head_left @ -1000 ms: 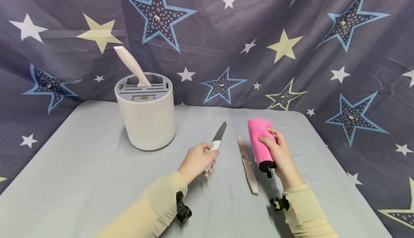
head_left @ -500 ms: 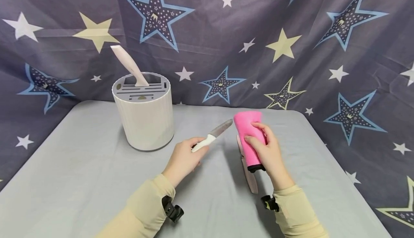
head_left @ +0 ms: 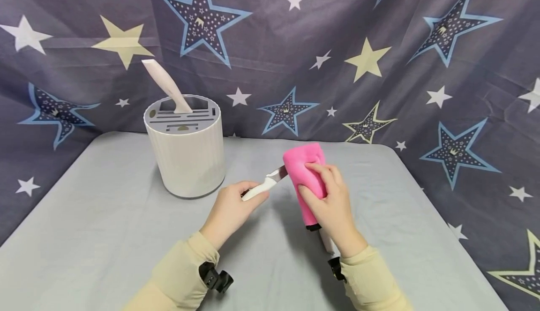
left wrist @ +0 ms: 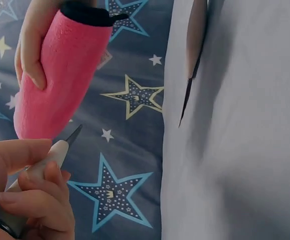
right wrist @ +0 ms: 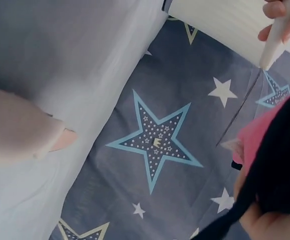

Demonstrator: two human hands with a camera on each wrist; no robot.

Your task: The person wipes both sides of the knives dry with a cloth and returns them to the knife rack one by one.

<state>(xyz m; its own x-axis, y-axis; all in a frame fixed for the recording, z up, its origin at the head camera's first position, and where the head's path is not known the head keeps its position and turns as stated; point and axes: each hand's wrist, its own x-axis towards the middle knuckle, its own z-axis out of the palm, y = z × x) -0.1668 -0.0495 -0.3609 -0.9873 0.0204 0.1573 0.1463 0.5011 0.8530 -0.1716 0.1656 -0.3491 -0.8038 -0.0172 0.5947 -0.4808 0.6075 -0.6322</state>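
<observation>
In the head view my left hand [head_left: 229, 212] grips the white handle of a kitchen knife [head_left: 259, 189], its blade pointing up and to the right. The far part of that blade is hidden behind a pink rolled cloth [head_left: 298, 168] with a black end. My right hand [head_left: 333, 205] holds this cloth from the right, thumb and fingers around it. Below lies a second knife with a pinkish handle [head_left: 326, 241], mostly covered by the cloth in this view. The left wrist view shows its handle [left wrist: 197, 40] and blade on the table.
A white ribbed knife block [head_left: 185, 161] with a grey slotted top stands at the back left. One pale-handled knife [head_left: 166, 83] leans in it. A star-patterned curtain [head_left: 261, 29] hangs behind the grey-covered table [head_left: 105, 231].
My left hand has lifted the white-handled knife and drawn back left, turning the blade rightward. My right hand has brought the pink cloth left over the lying knife, up to the blade.
</observation>
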